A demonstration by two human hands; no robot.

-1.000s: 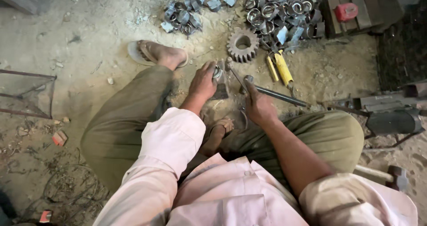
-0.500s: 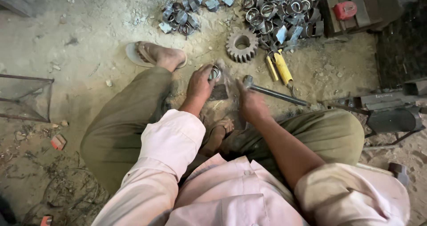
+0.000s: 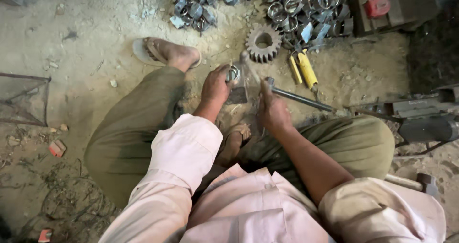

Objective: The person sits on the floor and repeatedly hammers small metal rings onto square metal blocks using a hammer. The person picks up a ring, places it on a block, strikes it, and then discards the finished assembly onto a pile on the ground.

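I sit on a dusty floor with my legs bent. My left hand (image 3: pixel 216 86) grips a small metal ring clamp (image 3: pixel 233 74) between thumb and fingers. My right hand (image 3: pixel 271 110) is closed around the handle of a thin tool (image 3: pixel 248 78) that blurs with motion, its tip near the clamp. A long steel wrench bar (image 3: pixel 299 98) lies on the ground just right of my right hand. Both hands work low between my knees, in front of my sandalled foot (image 3: pixel 167 54).
A toothed gear (image 3: pixel 263 42) lies just beyond my hands. Yellow-handled pliers (image 3: pixel 303 70) rest beside it. Piles of metal clamps (image 3: pixel 306 9) and brackets (image 3: pixel 193 9) lie further off. A wire frame (image 3: pixel 24 99) stands left, dark machinery (image 3: pixel 425 123) right.
My hands have shifted slightly and drawn closer over the clamp. The tool in my right hand moves quickly and now blurs; the view has tilted a little.
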